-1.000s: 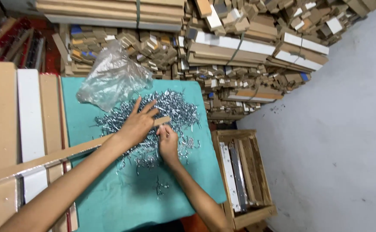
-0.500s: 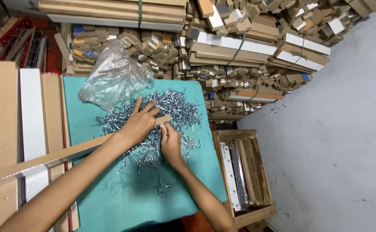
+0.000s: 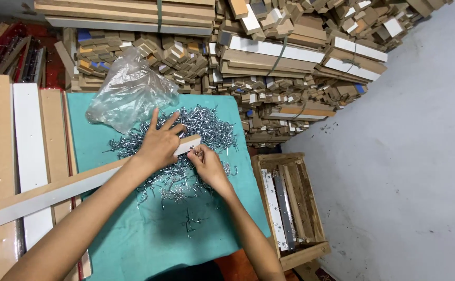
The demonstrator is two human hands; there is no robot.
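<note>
A long wooden strip with a white face (image 3: 45,193) lies slanted across a teal cloth (image 3: 133,244). My left hand (image 3: 161,142) presses flat on its far end, fingers spread. My right hand (image 3: 206,164) sits right beside that end, fingertips pinched on a small metal hook at the strip's tip. A pile of shiny metal hooks (image 3: 196,130) spreads under and around both hands. A crumpled clear plastic bag (image 3: 128,93) lies just beyond the pile.
Wooden and white boards (image 3: 24,135) lie flat at the left. Stacks of bundled wood strips and blocks (image 3: 269,57) fill the back. A wooden crate (image 3: 290,203) with metal rails stands at the right on the grey floor (image 3: 404,171).
Both hands stay on the strip's end over the hook pile; the right hand's fingers have shifted slightly at the tip.
</note>
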